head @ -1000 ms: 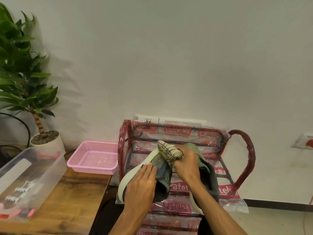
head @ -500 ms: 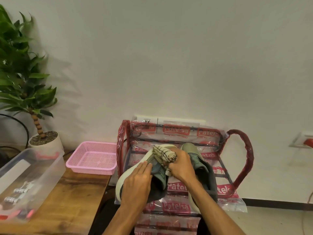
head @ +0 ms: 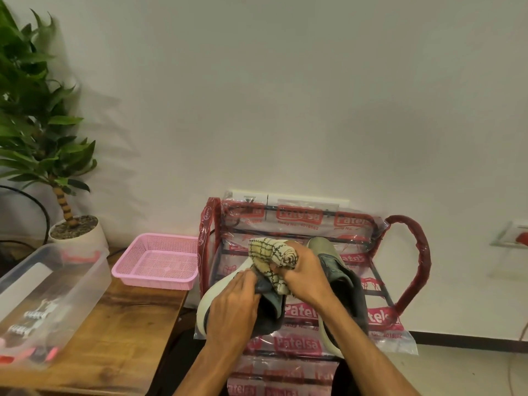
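Two grey-green shoes with pale soles lie on the top shelf of a red shoe rack (head: 411,258) wrapped in printed plastic. My left hand (head: 233,307) grips the left shoe (head: 211,298) over its opening. My right hand (head: 307,277) holds a bunched cream cloth with dark checks (head: 271,258) against the left shoe's upper. The right shoe (head: 340,278) lies beside it, partly hidden by my right forearm.
A wooden table (head: 120,324) stands left of the rack with a pink mesh basket (head: 157,264), a clear plastic box (head: 43,298) holding small items, and a potted plant (head: 71,227). A white wall rises behind. Wall sockets (head: 514,238) sit at right.
My right hand with the cloth has shifted slightly down and back along the left shoe's upper. My left hand keeps its hold on the shoe.
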Available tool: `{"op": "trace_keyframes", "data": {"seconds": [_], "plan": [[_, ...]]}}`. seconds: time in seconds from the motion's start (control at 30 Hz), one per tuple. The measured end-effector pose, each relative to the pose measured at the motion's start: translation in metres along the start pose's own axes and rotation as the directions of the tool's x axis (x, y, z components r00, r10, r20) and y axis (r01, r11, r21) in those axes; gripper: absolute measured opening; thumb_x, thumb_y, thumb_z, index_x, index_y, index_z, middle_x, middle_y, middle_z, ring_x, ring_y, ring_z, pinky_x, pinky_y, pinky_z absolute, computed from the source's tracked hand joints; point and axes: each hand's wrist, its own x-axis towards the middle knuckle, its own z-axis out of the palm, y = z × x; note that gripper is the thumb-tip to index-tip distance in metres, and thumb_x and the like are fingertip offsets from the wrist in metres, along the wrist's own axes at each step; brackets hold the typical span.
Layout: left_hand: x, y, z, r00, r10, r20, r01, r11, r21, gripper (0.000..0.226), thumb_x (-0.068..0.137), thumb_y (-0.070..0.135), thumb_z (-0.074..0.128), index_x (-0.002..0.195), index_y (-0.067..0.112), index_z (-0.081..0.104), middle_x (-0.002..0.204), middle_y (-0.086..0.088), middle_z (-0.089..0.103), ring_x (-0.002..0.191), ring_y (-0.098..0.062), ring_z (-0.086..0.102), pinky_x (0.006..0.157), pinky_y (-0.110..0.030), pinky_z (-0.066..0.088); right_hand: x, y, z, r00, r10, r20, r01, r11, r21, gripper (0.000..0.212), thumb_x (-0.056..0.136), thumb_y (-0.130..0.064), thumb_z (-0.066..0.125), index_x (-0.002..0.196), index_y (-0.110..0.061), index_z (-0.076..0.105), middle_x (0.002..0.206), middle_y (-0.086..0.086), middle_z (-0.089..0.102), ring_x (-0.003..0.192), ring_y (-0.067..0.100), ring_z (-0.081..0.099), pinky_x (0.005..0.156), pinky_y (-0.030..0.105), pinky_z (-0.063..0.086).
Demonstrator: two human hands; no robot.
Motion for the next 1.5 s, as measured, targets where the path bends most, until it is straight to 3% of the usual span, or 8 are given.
{"op": "trace_keyframes", "data": {"seconds": [0.2, 0.53, 0.77, 0.93, 1.13, 1.33, 1.43, 1.5], "plan": [[-0.002, 0.001, 0.002, 1.000, -0.019, -0.007, 0.019, 1.000, -0.002, 0.048, 0.046, 0.008, 0.093, 0.082, 0.013, 0.062, 0.069, 0.002, 0.066, 0.058, -0.012, 0.064, 0.049, -0.020, 0.047, -0.013, -0.005, 0.011, 0.998, 0.025, 0.060, -0.018, 0.992, -0.122, 0.047, 0.083, 0.006, 0.056, 0.120, -0.022, 0.056, 0.093, -0.019, 0.061, 0.081, -0.022, 0.054, 0.062, 0.001, 0.042], [0.002, -0.005, 0.003, 1.000, -0.018, 0.013, 0.018, 0.999, -0.035, 0.042, 0.051, 0.003, 0.089, 0.079, 0.016, 0.061, 0.074, 0.005, 0.066, 0.063, -0.013, 0.063, 0.050, -0.022, 0.045, -0.015, -0.009, 0.009, 0.998, 0.027, -0.050, -0.018, 0.986, 0.165, 0.030, 0.084, -0.005, 0.070, 0.098, -0.031, 0.065, 0.094, -0.015, 0.072, 0.090, -0.001, 0.066, 0.082, 0.024, 0.054], [0.001, -0.005, -0.001, 0.999, -0.001, 0.033, 0.002, 1.000, -0.029, 0.039, 0.055, 0.008, 0.089, 0.081, 0.016, 0.062, 0.078, 0.004, 0.067, 0.065, -0.013, 0.064, 0.054, -0.021, 0.047, -0.008, 0.006, 0.013, 0.998, -0.034, 0.061, 0.042, 0.990, -0.137, 0.032, 0.077, -0.012, 0.077, 0.105, -0.023, 0.067, 0.093, -0.010, 0.071, 0.085, 0.000, 0.065, 0.073, 0.027, 0.057], [0.002, -0.004, -0.002, 1.000, 0.010, 0.020, -0.009, 0.999, -0.031, 0.037, 0.058, 0.008, 0.088, 0.076, 0.017, 0.058, 0.073, 0.006, 0.063, 0.059, -0.010, 0.058, 0.056, -0.014, 0.030, 0.005, 0.018, 0.015, 0.993, -0.061, 0.104, 0.092, 0.940, -0.328, 0.038, 0.075, -0.003, 0.066, 0.103, -0.029, 0.061, 0.096, -0.009, 0.068, 0.090, 0.010, 0.063, 0.073, 0.040, 0.055], [0.004, -0.004, -0.006, 0.999, 0.037, 0.000, -0.037, 0.999, -0.028, 0.041, 0.055, 0.009, 0.090, 0.080, 0.017, 0.058, 0.076, 0.007, 0.063, 0.061, -0.009, 0.059, 0.051, -0.018, 0.041, 0.016, 0.034, 0.005, 0.997, -0.071, -0.022, 0.049, 0.851, -0.523, 0.036, 0.080, -0.001, 0.062, 0.109, -0.021, 0.056, 0.109, 0.001, 0.064, 0.096, 0.023, 0.059, 0.076, 0.040, 0.051], [0.001, -0.005, -0.004, 0.999, 0.013, 0.031, -0.012, 0.999, -0.036, 0.045, 0.054, 0.010, 0.089, 0.085, 0.019, 0.058, 0.093, 0.005, 0.069, 0.068, -0.011, 0.064, 0.052, -0.021, 0.049, 0.024, 0.034, -0.021, 0.919, 0.090, -0.384, -0.171, 0.968, -0.182, 0.031, 0.083, 0.004, 0.061, 0.106, -0.015, 0.060, 0.088, -0.002, 0.064, 0.081, 0.016, 0.063, 0.063, 0.039, 0.057], [-0.002, -0.003, 0.000, 0.998, -0.003, 0.062, 0.004, 1.000, -0.021, 0.051, 0.050, 0.013, 0.092, 0.091, 0.019, 0.062, 0.097, 0.003, 0.070, 0.075, -0.013, 0.068, 0.058, -0.022, 0.053, 0.027, 0.030, -0.023, 0.912, 0.100, -0.398, -0.168, 0.976, -0.138, 0.033, 0.083, 0.003, 0.060, 0.112, -0.014, 0.060, 0.092, 0.000, 0.065, 0.082, 0.018, 0.064, 0.065, 0.042, 0.058], [-0.003, -0.003, -0.001, 0.997, -0.010, 0.076, 0.012, 1.000, -0.023, 0.054, 0.049, 0.013, 0.093, 0.093, 0.019, 0.062, 0.096, 0.004, 0.070, 0.075, -0.013, 0.068, 0.059, -0.022, 0.054, 0.028, 0.026, -0.018, 0.934, 0.067, -0.352, -0.133, 0.977, -0.165, 0.033, 0.084, 0.001, 0.061, 0.114, -0.015, 0.060, 0.093, -0.002, 0.065, 0.081, 0.012, 0.062, 0.059, 0.028, 0.056]]}}
